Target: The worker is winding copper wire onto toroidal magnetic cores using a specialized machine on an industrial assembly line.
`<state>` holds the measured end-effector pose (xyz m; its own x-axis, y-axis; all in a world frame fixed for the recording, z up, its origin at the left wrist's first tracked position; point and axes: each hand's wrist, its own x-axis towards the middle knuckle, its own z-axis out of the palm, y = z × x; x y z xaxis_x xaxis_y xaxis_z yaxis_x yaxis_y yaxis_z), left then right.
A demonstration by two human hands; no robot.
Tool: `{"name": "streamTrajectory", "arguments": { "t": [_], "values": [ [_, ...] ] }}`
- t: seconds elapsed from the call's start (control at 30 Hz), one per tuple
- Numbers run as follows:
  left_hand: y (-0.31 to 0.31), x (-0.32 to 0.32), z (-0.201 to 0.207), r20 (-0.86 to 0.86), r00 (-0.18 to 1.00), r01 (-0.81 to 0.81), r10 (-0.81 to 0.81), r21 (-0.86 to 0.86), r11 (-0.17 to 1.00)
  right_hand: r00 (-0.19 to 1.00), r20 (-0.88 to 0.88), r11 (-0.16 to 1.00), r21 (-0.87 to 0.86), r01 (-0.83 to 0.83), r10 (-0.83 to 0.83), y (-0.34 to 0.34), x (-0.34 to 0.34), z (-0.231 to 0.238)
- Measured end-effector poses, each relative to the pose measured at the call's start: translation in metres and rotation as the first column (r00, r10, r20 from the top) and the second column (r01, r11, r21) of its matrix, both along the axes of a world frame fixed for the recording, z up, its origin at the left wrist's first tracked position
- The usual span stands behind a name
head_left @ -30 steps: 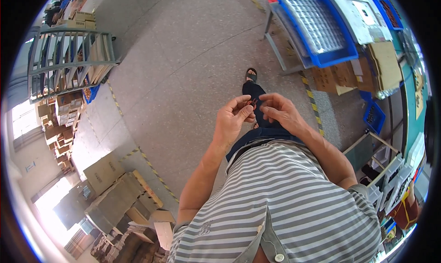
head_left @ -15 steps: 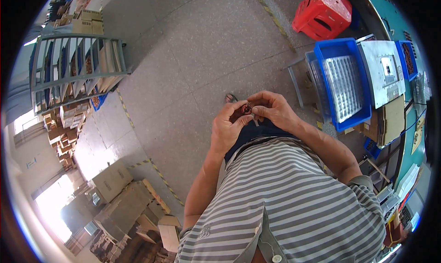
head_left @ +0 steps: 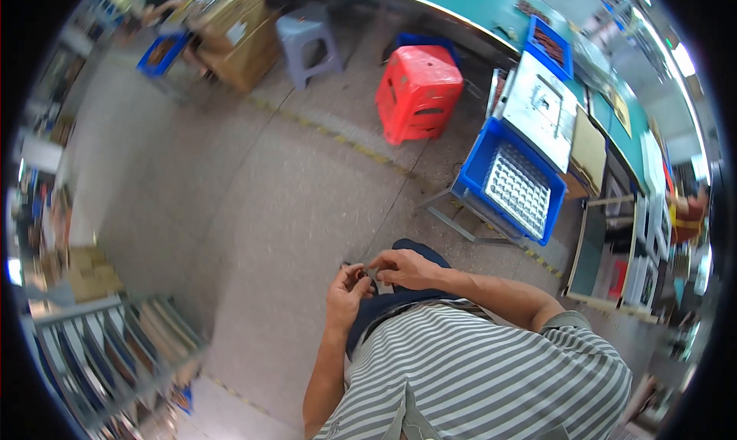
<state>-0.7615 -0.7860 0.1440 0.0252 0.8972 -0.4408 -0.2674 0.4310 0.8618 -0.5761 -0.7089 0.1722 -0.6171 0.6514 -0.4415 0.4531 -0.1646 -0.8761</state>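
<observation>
Pinched between the fingertips of both hands, a small dark part [head_left: 359,269] is held in front of the waist, above the floor [head_left: 253,210]. The left hand [head_left: 347,292] is closed around its near side; the right hand [head_left: 405,269] is curled over it from the other side, thumb and forefinger narrow on it. What the part is cannot be told; it is too small and mostly covered.

Head view: compared with half a second ago, the hands are unchanged in pose and the part is kept in the same two-handed pinch. What has shifted is the surroundings. The red stool [head_left: 418,90] and blue tray [head_left: 513,180] are now seen ahead and to the right, and the metal rack [head_left: 115,355] has dropped to the lower left. It is judged that the body was turned toward the bench [head_left: 491,10] while the fiddling went on.
</observation>
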Motion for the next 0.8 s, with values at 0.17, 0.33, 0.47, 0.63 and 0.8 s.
{"name": "streamTrajectory", "arguments": {
  "t": [0.17,0.33,0.47,0.63,0.8],
  "values": [
    [0.082,-0.014,-0.015,0.012,0.977,0.211,-0.211,-0.097,0.973,0.974,0.110,0.980,0.017,0.197,-0.197,0.031,0.027,0.008],
    [0.190,-0.020,-0.017,-0.116,0.910,0.374,-0.398,-0.182,0.909,0.926,0.089,0.931,0.037,0.364,-0.366,0.100,0.036,-0.012],
    [0.280,-0.016,-0.044,-0.219,0.905,0.358,-0.364,-0.065,0.931,0.870,-0.029,0.864,0.102,0.493,-0.492,0.170,0.066,-0.068],
    [0.344,-0.032,-0.068,-0.114,0.993,-0.022,0.007,-0.129,0.991,0.743,0.076,0.731,-0.135,0.668,-0.665,0.252,0.114,-0.103],
    [0.398,-0.048,-0.097,-0.140,0.959,-0.278,0.245,-0.313,0.908,0.659,0.203,0.638,-0.165,0.752,-0.724,0.305,0.158,-0.117]
  ]
}}
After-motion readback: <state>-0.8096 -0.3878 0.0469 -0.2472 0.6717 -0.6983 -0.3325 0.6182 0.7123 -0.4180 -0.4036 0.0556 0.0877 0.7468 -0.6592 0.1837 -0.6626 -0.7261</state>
